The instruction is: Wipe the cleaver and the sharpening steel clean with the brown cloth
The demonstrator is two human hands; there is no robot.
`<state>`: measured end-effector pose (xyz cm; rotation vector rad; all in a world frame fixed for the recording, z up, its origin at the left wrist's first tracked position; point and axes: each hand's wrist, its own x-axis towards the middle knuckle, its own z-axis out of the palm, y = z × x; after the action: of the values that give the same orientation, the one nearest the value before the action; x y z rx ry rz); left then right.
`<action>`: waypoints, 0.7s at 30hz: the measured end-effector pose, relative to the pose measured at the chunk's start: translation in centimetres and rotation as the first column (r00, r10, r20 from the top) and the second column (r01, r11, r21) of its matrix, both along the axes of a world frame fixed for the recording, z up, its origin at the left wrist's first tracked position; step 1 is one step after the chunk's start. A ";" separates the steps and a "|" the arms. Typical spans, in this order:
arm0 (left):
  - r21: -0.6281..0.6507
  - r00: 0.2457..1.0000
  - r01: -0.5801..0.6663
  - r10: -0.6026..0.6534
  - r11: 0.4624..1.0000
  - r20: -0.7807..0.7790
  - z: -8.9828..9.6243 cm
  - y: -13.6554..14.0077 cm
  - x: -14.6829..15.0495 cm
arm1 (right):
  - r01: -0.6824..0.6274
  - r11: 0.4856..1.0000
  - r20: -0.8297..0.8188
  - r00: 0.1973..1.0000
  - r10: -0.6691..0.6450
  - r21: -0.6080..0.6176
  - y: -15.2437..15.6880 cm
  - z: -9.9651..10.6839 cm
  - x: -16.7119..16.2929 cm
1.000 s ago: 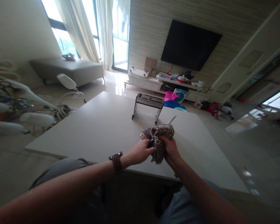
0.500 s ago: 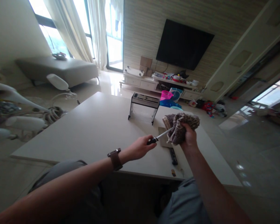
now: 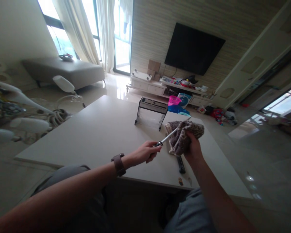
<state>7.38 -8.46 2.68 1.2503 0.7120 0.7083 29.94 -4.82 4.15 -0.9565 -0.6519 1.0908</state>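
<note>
My left hand [image 3: 147, 151] is closed around the black handle of a sharpening steel [image 3: 169, 135], whose pale rod points up and to the right. A bunched brown-and-cream cloth [image 3: 178, 142] wraps the middle of the rod, and the rod's tip shows past the cloth's upper edge. My right hand [image 3: 193, 147] grips this cloth from the right side. Under the cloth lies a cleaver on the table, with its black handle [image 3: 181, 164] showing and its blade mostly hidden. Beyond my hands stands a clear-sided knife block [image 3: 152, 112] with a dark slotted top.
The white table [image 3: 94, 136] spreads out before me. Close to its front edge lie a small yellowish-brown item [image 3: 180, 181] and a small pale piece [image 3: 189, 182]. A lamp with white shades [image 3: 30, 124] stands left of the table. Baskets [image 3: 174, 100] sit beyond its far side.
The cloth has shifted along the rod toward the handle and lower, so the rod's tip now sticks out beyond it. More of the cleaver's blade is covered. The view has shifted slightly.
</note>
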 end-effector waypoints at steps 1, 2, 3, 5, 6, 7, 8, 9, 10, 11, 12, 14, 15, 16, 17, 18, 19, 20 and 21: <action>0.001 1.000 -0.005 0.005 1.000 0.010 -0.2 0.1 0.1 | -0.030 0.998 -0.009 1.000 0.030 -0.053 -0.6 -0.2 -1.1; 0.003 1.000 -0.008 0.008 1.000 0.015 -0.4 0.2 0.2 | -0.074 0.993 -0.011 0.997 0.073 -0.095 -1.2 -0.5 -2.2; 0.002 1.000 -0.013 0.013 1.000 0.018 -0.6 0.3 0.2 | -0.120 0.986 -0.002 0.993 0.121 -0.113 -1.8 -0.7 -3.2; -0.007 0.999 -0.025 0.026 1.000 0.020 -1.0 0.4 0.3 | -0.191 0.974 0.017 0.981 0.195 -0.125 -2.7 -1.1 -4.7; -0.010 0.999 -0.027 0.028 1.000 0.023 -1.2 0.5 0.3 | -0.205 0.971 0.027 0.977 0.210 -0.126 -3.0 -1.2 -5.2; -0.010 0.999 -0.023 0.023 1.000 0.028 -1.3 0.5 0.4 | -0.208 0.970 0.035 0.976 0.214 -0.129 -3.2 -1.3 -5.6; -0.009 0.999 -0.012 0.012 1.000 0.036 -1.4 0.5 0.3 | -0.204 0.970 0.042 0.976 0.212 -0.135 -3.3 -1.3 -5.7; -0.012 0.999 0.005 -0.004 1.000 0.047 -1.5 0.5 0.3 | -0.197 0.970 0.049 0.977 0.206 -0.141 -3.3 -1.3 -5.7; -0.017 0.998 0.023 -0.022 1.000 0.056 -1.5 0.5 0.3 | -0.189 0.971 0.057 0.978 0.199 -0.145 -3.3 -1.3 -5.6; -0.022 0.998 0.036 -0.034 0.999 0.057 -1.4 0.4 0.3 | -0.182 0.972 0.066 0.979 0.193 -0.146 -3.2 -1.2 -5.5; -0.028 0.998 0.040 -0.038 0.999 0.052 -1.4 0.3 0.4 | -0.177 0.973 0.077 0.979 0.190 -0.145 -3.1 -1.2 -5.3; -0.043 0.999 0.032 -0.030 0.999 0.032 -1.3 0.0 0.4 | -0.174 0.974 0.096 0.977 0.189 -0.143 -3.1 -1.2 -5.1; -0.052 0.999 0.023 -0.022 0.998 0.024 -1.3 -0.1 0.5 | -0.177 0.973 0.100 0.976 0.193 -0.146 -3.1 -1.3 -5.0; -0.062 1.000 0.015 -0.014 0.998 0.022 -1.3 -0.2 0.5 | -0.182 0.972 0.101 0.975 0.198 -0.152 -3.1 -1.4 -5.0; -0.071 1.000 0.010 -0.008 0.997 0.023 -1.4 -0.4 0.5 | -0.184 0.970 0.102 0.974 0.201 -0.159 -3.2 -1.6 -5.0; -0.078 1.000 0.011 -0.009 0.997 0.024 -1.5 -0.4 0.5 | -0.182 0.969 0.106 0.974 0.201 -0.165 -3.2 -1.9 -5.1; -0.079 1.000 0.014 -0.013 0.997 0.017 -1.7 -0.5 0.6 | -0.174 0.970 0.113 0.974 0.194 -0.169 -3.2 -2.1 -5.1; -0.077 1.000 0.016 -0.016 0.997 0.000 -2.0 -0.4 0.6 | -0.160 0.972 0.122 0.976 0.182 -0.171 -3.1 -2.4 -5.2; -0.072 1.000 0.014 -0.016 0.997 -0.025 -2.3 -0.3 0.6 | -0.142 0.975 0.130 0.978 0.166 -0.172 -3.0 -2.7 -5.3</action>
<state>7.94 -8.80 0.35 1.1998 0.7422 0.6496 24.62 -7.85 1.42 -1.1471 -0.7745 1.2346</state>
